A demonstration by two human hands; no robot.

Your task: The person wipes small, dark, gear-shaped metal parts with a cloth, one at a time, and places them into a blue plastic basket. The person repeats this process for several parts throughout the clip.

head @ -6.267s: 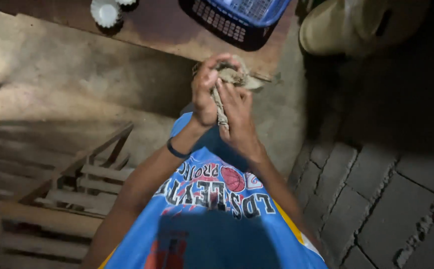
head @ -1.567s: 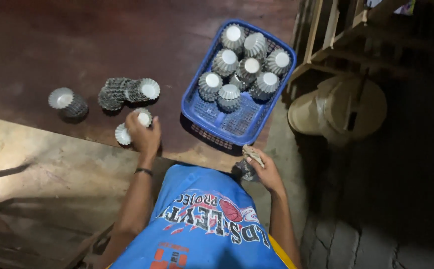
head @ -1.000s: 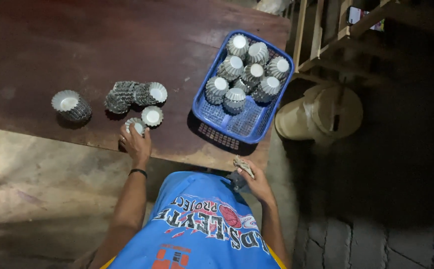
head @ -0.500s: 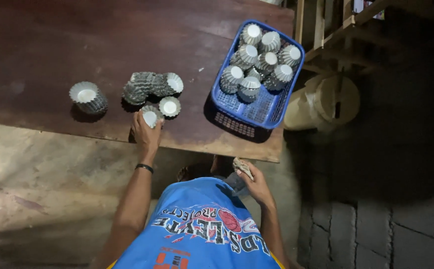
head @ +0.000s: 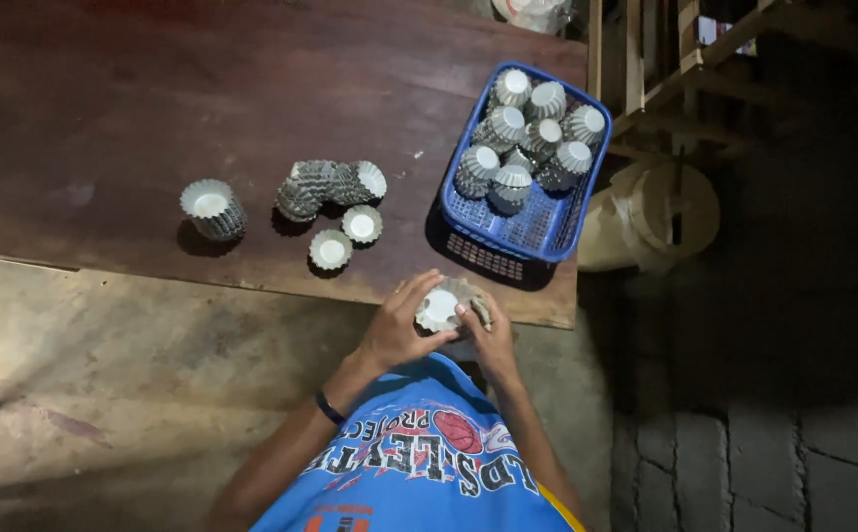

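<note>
My left hand [head: 399,330] and my right hand [head: 486,337] meet at the near edge of the wooden table [head: 153,108], both around one fluted metal baking mould [head: 440,306] with a pale inside. The right hand also pinches a small rag [head: 481,310] against the mould's rim. Two single moulds [head: 330,249] [head: 362,224] sit upright on the table just beyond my hands. Behind them lies a toppled stack of moulds [head: 326,185], and a short upright stack [head: 212,209] stands to the left.
A blue plastic basket [head: 537,222] holding several stacks of moulds stands at the table's right end. Beyond it are a tan sack-like bundle [head: 646,212] and wooden framing [head: 665,59]. Bare concrete floor lies left of me, brick paving to the right.
My left hand has drawn back from the loose moulds on the table to my right hand, carrying one mould. Both hands now hold it together with the rag.
</note>
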